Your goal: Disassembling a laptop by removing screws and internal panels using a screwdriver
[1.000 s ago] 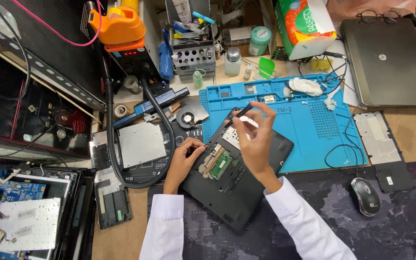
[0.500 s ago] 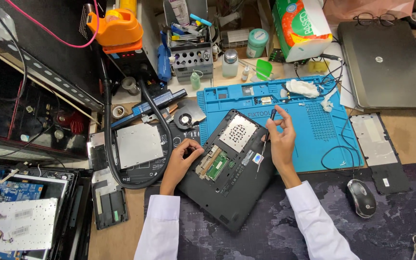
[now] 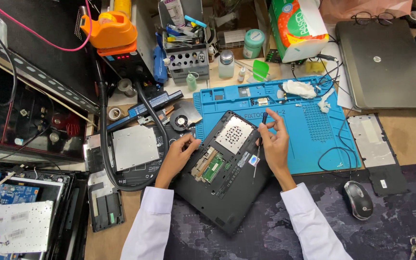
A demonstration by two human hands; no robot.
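Head view: your camera looks steeply down, close over the opened laptop and blue repair mat.
Shared: single view only.

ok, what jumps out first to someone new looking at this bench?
The opened black laptop base at centre, half on the blue repair mat. The right hand holds a thin screwdriver upright over it; the left hand steadies its edge. An orange-topped station stands upper left.

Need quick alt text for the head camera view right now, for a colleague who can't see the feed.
Seen from above, a person's right hand holds a thin screwdriver over an upturned black laptop with its base bays open, while the left hand steadies the laptop's left edge. The laptop lies partly on a blue repair mat, amid a crowded bench with a mouse and a closed grey laptop.
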